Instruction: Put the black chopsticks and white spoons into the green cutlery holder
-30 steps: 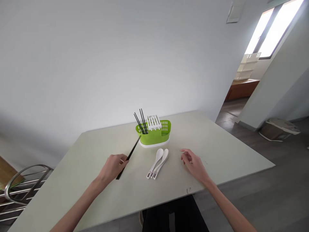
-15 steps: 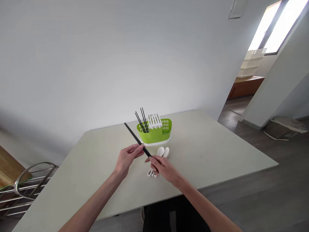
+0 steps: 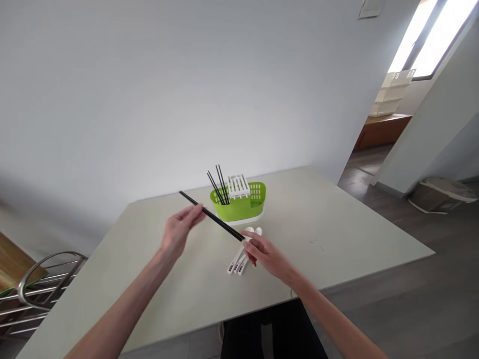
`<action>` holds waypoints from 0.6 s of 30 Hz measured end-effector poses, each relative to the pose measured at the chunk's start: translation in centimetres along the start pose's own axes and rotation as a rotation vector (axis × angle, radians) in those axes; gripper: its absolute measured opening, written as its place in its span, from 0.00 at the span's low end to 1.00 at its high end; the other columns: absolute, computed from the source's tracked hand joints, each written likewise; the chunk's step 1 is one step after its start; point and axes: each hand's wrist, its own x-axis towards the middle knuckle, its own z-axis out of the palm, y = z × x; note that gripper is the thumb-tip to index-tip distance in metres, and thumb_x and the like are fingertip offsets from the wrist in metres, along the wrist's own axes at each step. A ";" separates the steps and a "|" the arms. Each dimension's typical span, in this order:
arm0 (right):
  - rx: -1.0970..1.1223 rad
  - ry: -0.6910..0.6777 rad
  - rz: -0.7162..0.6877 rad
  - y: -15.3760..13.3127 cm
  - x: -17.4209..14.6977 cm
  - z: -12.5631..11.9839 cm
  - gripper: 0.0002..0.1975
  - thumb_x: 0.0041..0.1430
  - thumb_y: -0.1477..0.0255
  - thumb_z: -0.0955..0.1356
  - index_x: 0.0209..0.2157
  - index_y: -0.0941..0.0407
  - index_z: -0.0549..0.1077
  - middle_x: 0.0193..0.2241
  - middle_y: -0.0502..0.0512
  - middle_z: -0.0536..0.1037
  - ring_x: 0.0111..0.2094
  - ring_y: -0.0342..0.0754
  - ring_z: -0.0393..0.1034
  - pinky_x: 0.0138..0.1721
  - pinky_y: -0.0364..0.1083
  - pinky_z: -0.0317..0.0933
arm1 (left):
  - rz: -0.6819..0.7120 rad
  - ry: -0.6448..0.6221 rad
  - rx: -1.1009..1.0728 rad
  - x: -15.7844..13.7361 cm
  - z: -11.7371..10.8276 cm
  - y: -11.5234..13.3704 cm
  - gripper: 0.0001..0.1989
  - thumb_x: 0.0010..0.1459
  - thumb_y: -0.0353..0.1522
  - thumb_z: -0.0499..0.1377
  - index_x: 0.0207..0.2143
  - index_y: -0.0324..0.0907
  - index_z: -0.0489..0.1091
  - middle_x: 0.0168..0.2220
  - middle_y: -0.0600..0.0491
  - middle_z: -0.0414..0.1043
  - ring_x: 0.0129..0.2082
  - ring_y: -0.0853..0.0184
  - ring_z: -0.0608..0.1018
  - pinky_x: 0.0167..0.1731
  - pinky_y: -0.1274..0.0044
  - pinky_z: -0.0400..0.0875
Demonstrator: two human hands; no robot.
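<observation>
A pair of black chopsticks (image 3: pixel 223 225) slants in the air above the table, its upper end to the left. My left hand (image 3: pixel 179 227) is closed on the chopsticks near their upper part. At their lower right end, my right hand (image 3: pixel 264 254) has its thumb and index finger around the tips. Under that hand lie several white spoons (image 3: pixel 236 263) side by side, their bowls partly hidden by the fingers. Behind them stands a green cutlery basket (image 3: pixel 239 212) on a white base. More black chopsticks (image 3: pixel 218 187) lean upright in its left compartment.
A white slotted rack (image 3: pixel 238 186) sits over the basket's middle. The pale table (image 3: pixel 318 219) meets a wall at the back. A metal-framed chair or rack (image 3: pixel 48 279) stands off the left edge, and a bin (image 3: pixel 437 194) is on the floor at right.
My left hand has moved left and up along the chopsticks, and my right hand has shifted slightly right. The chopsticks lie flatter, and more of the spoon handles shows.
</observation>
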 end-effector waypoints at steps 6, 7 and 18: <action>-0.110 0.287 0.009 1.3 -1.8 -7.3 0.36 0.63 0.47 0.70 0.63 0.55 0.65 0.28 0.46 0.73 0.27 0.45 0.67 0.32 0.47 0.64 | 0.319 0.289 0.023 7.2 -2.6 6.2 0.19 0.46 0.43 0.76 0.36 0.41 0.81 0.41 0.48 0.83 0.45 0.60 0.85 0.56 0.67 0.80; -0.136 0.344 0.014 1.9 -2.1 -8.4 0.36 0.64 0.47 0.69 0.63 0.56 0.65 0.27 0.46 0.73 0.28 0.45 0.67 0.32 0.47 0.65 | 0.330 0.304 0.059 8.1 -2.6 6.7 0.19 0.46 0.43 0.76 0.36 0.41 0.81 0.41 0.47 0.83 0.44 0.59 0.85 0.55 0.67 0.81; -0.387 0.397 0.013 5.3 -3.8 -10.1 0.28 0.71 0.51 0.64 0.61 0.55 0.66 0.32 0.51 0.75 0.30 0.48 0.70 0.35 0.48 0.66 | 0.159 0.195 0.383 13.6 2.2 0.1 0.20 0.46 0.42 0.75 0.37 0.37 0.83 0.35 0.45 0.85 0.35 0.57 0.87 0.48 0.67 0.83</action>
